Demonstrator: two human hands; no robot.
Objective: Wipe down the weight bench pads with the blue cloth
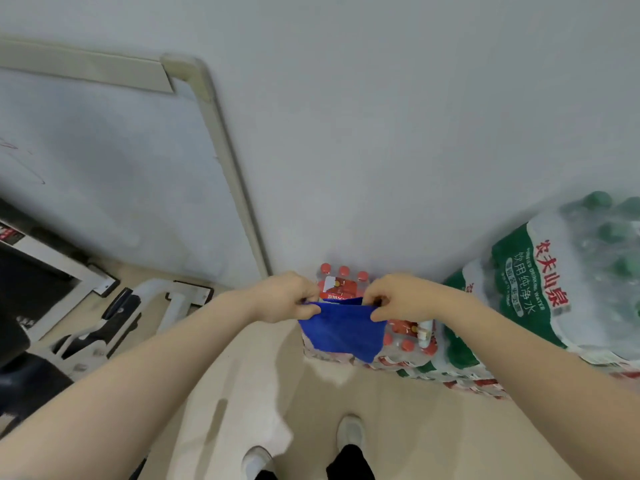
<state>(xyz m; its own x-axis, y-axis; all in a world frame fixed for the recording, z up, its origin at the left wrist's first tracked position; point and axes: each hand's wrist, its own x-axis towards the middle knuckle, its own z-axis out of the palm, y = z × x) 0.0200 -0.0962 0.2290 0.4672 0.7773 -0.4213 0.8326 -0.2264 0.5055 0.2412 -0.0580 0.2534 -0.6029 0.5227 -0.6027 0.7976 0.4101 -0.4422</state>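
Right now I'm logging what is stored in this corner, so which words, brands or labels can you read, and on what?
"农夫山泉" in red on the green-and-white water bottle pack.
"饮用纯净水" in white on the same pack's green band.
"DRINKING WATER" along the band's edge; the word before it is too blurred to read.
Red-capped bottle packs: label print blurred.
Red sticker on the bench frame: unreadable.
Blue cloth: no text.

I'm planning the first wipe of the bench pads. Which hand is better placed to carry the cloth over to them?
Probably the left hand. Both it and the right hand pinch the top edge of the blue cloth, but the dark bench pad lies at the person's left, so the left arm would not need to cross the body.
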